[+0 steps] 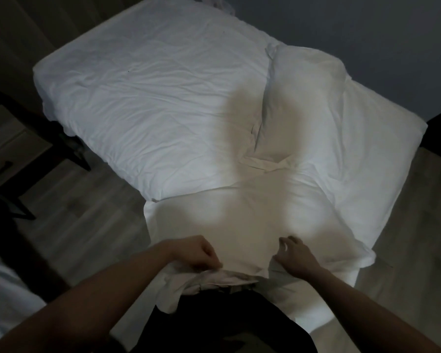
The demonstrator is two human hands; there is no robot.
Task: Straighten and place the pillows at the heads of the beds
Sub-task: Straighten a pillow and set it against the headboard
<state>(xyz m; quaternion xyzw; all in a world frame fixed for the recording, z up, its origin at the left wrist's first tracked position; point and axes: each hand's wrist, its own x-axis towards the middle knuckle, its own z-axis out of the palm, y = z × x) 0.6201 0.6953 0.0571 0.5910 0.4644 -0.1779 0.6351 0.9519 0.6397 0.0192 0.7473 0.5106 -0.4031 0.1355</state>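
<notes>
Both grips work the near pillow (pixel 239 220) on the bed (pixel 150 103): left hand (pixel 196 253) pinches its open case edge, right hand (pixel 297 256) rests loosely curled, holding nothing. Pulling the case taut evenly before squaring it beside the far pillow (pixel 298 98) should serve best.

both forearms are seen bare, no sleeves being worn, and dark clothing (pixel 229 324) is worn on the lower body.
</notes>
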